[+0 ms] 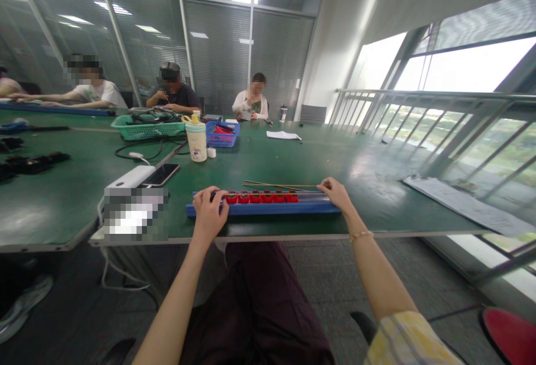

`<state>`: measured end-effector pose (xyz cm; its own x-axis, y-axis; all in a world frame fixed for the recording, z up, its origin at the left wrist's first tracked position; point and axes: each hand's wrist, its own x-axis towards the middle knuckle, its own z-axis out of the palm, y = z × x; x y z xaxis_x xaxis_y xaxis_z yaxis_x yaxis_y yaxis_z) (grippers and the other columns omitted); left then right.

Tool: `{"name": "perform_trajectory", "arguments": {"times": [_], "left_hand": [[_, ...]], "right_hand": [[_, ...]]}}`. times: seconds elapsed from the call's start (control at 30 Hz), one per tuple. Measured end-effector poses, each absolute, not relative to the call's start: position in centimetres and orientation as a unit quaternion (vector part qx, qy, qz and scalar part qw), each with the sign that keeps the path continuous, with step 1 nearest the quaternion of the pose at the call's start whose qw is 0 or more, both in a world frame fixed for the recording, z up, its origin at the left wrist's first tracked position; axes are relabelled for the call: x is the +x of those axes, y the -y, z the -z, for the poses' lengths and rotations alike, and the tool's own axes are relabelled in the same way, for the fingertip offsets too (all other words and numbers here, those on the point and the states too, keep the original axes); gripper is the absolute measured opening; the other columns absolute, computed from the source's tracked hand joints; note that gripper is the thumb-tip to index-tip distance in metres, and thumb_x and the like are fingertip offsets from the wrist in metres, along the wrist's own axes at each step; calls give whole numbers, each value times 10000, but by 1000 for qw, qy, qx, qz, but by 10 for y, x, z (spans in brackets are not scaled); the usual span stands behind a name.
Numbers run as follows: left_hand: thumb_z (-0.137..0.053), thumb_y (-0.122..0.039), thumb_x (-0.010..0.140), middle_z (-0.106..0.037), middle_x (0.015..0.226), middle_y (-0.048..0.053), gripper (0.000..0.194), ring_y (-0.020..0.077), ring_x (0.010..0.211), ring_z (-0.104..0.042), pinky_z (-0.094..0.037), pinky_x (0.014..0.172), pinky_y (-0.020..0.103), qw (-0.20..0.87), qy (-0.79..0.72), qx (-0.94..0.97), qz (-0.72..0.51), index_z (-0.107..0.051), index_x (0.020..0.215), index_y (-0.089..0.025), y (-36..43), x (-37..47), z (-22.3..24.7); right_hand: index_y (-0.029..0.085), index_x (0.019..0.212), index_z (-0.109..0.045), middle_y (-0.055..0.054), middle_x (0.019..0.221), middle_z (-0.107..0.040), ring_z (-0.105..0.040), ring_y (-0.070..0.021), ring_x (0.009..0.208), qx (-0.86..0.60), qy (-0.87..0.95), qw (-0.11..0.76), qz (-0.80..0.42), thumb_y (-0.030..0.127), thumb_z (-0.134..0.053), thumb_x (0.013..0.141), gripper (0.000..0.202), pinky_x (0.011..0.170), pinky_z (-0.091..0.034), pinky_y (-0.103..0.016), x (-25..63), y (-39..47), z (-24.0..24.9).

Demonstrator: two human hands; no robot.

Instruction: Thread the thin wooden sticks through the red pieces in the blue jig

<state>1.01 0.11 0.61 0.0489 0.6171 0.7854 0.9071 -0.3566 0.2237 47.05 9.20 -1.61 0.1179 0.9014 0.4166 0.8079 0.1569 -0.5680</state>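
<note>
Blue tray [268, 209]: lay on the desk [259, 164], red pieces [267, 198] inside
Left hand [208, 212]: curled at its left
Right hand [335, 193]: bunched at its right
Grips: I couldn't tell
Ends: seemed best kept steady

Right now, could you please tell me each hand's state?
Left hand: curled over the left end of the blue tray; grip cannot be told.
Right hand: by the end of a thin rod; grip cannot be told.
</note>
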Motion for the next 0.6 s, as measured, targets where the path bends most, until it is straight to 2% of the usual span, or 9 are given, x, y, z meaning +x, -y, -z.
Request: {"name": "perform_trajectory", "arguments": {"times": [0.17, 0.27, 0.43, 0.6], "left_hand": [[-500, -258, 886, -549, 1197, 123, 262, 292, 1123, -407, -371, 997, 464, 162, 543, -704, 428, -692, 1060, -221, -1, 10, -7], [-495, -262, 895, -550, 1202, 121, 261, 291, 1124, -408, -370, 1002, 463, 163, 544, -704, 426, -690, 1063, -219, 0, 10, -7], [-488, -268, 906, -553, 1194, 119, 261, 287, 1119, -413, -370, 1004, 458, 170, 543, -704, 426, -690, 1063, -217, -1, 10, -6], [-498, -263, 893, -553, 1194, 123, 257, 289, 1123, -412, -364, 1006, 460, 170, 542, -704, 426, -690, 1059, -218, -2, 9, -5]], "right_hand": [[234, 974, -617, -3, 821, -700, -618, -161, 759, -637, 670, 372, -80, 369, -556, 817, 216, 762, -457, -283, 469, -91, 12], [235, 927, -664, -10, 844, -711, -615, -163, 778, -651, 682, 329, -60, 292, -497, 817, 207, 765, -449, -270, 466, -88, 8], [240, 816, -754, -51, 900, -741, -634, -202, 878, -705, 664, 247, -29, 277, -435, 841, 322, 782, -453, -274, 461, -85, 3], [253, 781, -785, -67, 826, -753, -653, -223, 900, -707, 673, 211, -44, 293, -473, 842, 321, 852, -479, -302, 460, -92, 0]]}}
